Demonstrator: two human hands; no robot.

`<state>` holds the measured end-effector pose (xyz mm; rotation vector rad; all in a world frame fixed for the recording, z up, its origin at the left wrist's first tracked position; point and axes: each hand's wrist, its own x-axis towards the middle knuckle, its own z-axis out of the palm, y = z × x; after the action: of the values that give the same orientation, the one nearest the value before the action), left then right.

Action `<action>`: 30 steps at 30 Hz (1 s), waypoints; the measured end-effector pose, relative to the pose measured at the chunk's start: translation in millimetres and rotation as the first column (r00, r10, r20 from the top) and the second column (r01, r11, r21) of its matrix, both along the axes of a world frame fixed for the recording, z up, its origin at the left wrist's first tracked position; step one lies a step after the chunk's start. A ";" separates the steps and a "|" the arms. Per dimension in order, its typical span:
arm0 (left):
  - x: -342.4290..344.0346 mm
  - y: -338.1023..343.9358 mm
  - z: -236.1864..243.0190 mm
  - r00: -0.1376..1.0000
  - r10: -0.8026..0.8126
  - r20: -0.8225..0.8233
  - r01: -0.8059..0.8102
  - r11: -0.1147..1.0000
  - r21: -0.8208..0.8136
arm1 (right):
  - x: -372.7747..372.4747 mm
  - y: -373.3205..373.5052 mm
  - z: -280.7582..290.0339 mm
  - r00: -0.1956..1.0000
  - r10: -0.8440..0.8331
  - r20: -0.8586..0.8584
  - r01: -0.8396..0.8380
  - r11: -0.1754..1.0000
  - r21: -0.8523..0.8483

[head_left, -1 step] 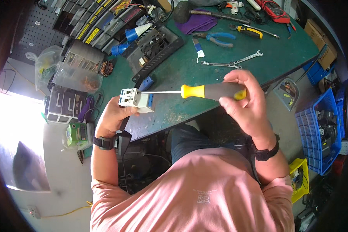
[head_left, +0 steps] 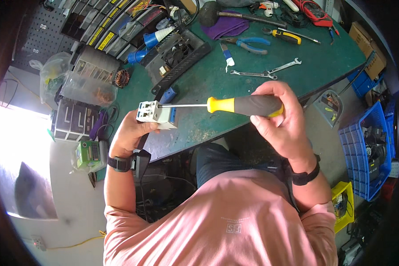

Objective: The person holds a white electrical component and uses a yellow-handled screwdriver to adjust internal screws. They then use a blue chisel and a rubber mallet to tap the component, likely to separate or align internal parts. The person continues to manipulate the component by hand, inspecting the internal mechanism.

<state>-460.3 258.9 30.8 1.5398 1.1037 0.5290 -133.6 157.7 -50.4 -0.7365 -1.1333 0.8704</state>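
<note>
My left hand is closed round a small white circuit breaker with blue parts, held up over the table's near edge. A screwdriver with a yellow and dark grey handle lies level in the air. Its thin metal shaft points left, and the tip meets the breaker's right upper side, at what looks like a terminal hole. My right hand grips the handle's end, the thumb below and the fingers above and behind. Where exactly the tip sits inside the breaker is hidden.
On the green table lie two spanners, blue-handled pliers, yellow-handled pliers and a hammer by a purple cloth. A black frame stands beyond the breaker. A blue crate is at right.
The screwdriver handle has turned slightly about its own length, and my right fingers and thumb have shifted a little on it. My left hand and the breaker stay put.
</note>
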 end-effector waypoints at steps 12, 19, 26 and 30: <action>2.8 -3.8 3.9 1.000 0.015 -0.017 -0.015 1.000 0.024 | -0.2 6.4 2.9 0.998 -0.047 0.029 0.047 0.999 0.000; -2.5 -2.5 1.4 1.000 0.029 -0.002 -0.029 0.999 0.019 | 9.1 -1.9 16.0 0.989 0.146 0.008 -0.138 0.950 -0.281; -1.6 -2.1 -2.2 0.998 0.053 0.020 -0.054 0.998 0.024 | 9.1 0.0 17.5 0.979 0.104 -0.177 -0.171 0.894 -0.415; -1.3 -2.7 0.3 0.999 0.040 -0.006 -0.040 0.997 0.061 | -0.5 2.2 4.3 1.000 -0.001 0.008 0.002 0.995 -0.102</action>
<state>-461.6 256.3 31.1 1.5761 1.1346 0.5897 -134.0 159.8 -46.1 -0.8251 -1.1013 0.9295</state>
